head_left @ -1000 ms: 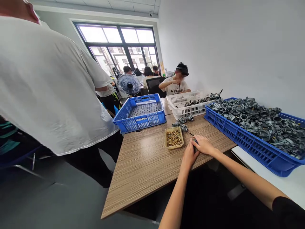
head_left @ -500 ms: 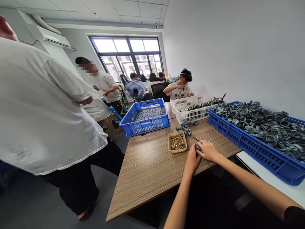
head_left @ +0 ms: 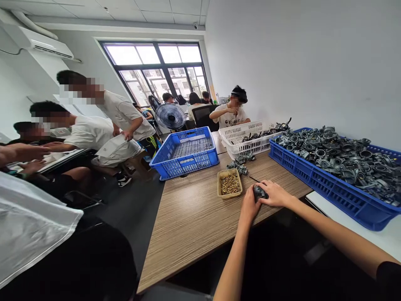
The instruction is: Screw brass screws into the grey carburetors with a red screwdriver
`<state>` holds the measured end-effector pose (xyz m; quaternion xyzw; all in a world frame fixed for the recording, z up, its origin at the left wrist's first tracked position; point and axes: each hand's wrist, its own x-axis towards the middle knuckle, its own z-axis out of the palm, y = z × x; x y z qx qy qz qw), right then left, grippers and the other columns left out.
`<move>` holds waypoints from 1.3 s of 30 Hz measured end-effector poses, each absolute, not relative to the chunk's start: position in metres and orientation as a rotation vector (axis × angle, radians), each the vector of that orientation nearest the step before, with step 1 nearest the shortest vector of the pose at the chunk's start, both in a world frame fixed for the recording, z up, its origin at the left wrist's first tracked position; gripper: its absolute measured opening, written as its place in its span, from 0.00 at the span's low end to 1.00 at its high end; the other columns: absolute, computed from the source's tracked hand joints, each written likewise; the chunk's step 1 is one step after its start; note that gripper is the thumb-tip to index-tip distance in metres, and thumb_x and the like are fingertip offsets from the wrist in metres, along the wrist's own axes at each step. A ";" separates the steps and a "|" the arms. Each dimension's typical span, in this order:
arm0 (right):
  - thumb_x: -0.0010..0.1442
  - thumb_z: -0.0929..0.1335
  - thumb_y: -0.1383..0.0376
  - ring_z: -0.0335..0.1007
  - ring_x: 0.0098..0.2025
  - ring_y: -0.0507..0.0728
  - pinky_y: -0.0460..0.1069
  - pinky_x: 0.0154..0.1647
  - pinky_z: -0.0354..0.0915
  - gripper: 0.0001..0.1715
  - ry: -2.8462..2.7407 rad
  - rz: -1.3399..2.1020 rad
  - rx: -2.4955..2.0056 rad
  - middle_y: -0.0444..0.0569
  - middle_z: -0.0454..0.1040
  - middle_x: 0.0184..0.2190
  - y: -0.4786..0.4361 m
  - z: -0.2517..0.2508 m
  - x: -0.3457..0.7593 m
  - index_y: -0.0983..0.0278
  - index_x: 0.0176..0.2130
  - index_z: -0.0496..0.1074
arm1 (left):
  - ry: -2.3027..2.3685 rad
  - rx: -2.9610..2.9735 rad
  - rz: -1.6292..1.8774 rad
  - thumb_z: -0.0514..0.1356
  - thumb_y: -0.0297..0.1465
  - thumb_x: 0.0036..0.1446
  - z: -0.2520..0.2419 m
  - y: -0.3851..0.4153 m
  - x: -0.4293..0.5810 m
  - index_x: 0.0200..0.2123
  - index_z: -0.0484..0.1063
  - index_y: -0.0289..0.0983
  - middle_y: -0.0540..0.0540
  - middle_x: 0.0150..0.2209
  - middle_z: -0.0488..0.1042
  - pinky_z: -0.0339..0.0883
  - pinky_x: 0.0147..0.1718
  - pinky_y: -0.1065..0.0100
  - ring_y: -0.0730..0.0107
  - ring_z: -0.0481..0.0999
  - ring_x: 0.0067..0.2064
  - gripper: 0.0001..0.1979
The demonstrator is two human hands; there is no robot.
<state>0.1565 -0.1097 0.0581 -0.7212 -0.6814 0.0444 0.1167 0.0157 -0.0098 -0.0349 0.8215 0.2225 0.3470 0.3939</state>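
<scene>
Left hand [head_left: 249, 205] and right hand [head_left: 275, 194] wrapped round a grey metal part [head_left: 260, 192] near the tabletop [head_left: 188, 217] edge, thin dark rod [head_left: 254, 179] just beyond. Tan tray [head_left: 229, 196] of brass-coloured pieces [head_left: 229, 183] to their left, loose castings [head_left: 240, 161] right behind it. Right blue crate [head_left: 326, 184] heaped with metal parts [head_left: 332, 154], left blue crate [head_left: 190, 164] opposite, white basket [head_left: 250, 148] between. Co-worker [head_left: 228, 116] seated behind basket; fan [head_left: 171, 116] further back.

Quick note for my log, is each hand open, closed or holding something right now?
Left hand: closed against the left side of a dark metal part.
Right hand: closed on the same part from the right.
</scene>
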 end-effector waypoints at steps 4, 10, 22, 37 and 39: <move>0.63 0.72 0.57 0.70 0.58 0.67 0.58 0.58 0.67 0.39 -1.980 0.173 -2.100 0.59 0.70 0.60 -0.113 0.058 0.159 0.60 0.69 0.63 | 0.568 2.089 0.895 0.63 0.23 0.53 -0.038 -0.008 0.017 0.66 0.61 0.35 0.33 0.64 0.71 0.65 0.67 0.46 0.50 0.71 0.66 0.36; 0.61 0.71 0.62 0.73 0.57 0.65 0.54 0.53 0.68 0.38 -1.921 0.268 -2.089 0.57 0.72 0.58 -0.112 0.063 0.161 0.59 0.68 0.64 | 0.579 2.108 0.935 0.63 0.25 0.56 -0.042 -0.007 0.019 0.65 0.62 0.36 0.33 0.63 0.72 0.65 0.67 0.45 0.50 0.72 0.66 0.33; 0.72 0.62 0.65 0.72 0.59 0.61 0.54 0.62 0.65 0.21 -1.658 0.131 -2.075 0.57 0.75 0.58 -0.104 0.053 0.193 0.63 0.61 0.72 | 0.609 2.197 0.869 0.67 0.30 0.56 -0.030 -0.012 0.013 0.67 0.61 0.38 0.34 0.63 0.72 0.67 0.65 0.47 0.49 0.73 0.65 0.36; 0.68 0.70 0.62 0.75 0.46 0.59 0.50 0.46 0.65 0.06 -1.743 0.285 -2.230 0.53 0.77 0.46 -0.114 0.039 0.213 0.62 0.44 0.75 | 0.687 2.061 1.135 0.53 0.25 0.65 -0.020 -0.013 0.012 0.62 0.64 0.37 0.35 0.59 0.70 0.64 0.67 0.48 0.55 0.70 0.64 0.22; 0.69 0.68 0.63 0.75 0.46 0.60 0.51 0.44 0.64 0.06 -1.702 0.286 -2.276 0.55 0.77 0.47 -0.123 0.040 0.217 0.62 0.45 0.73 | 0.699 2.033 1.148 0.49 0.24 0.67 -0.019 -0.012 0.012 0.61 0.66 0.37 0.36 0.58 0.71 0.65 0.66 0.49 0.56 0.71 0.62 0.21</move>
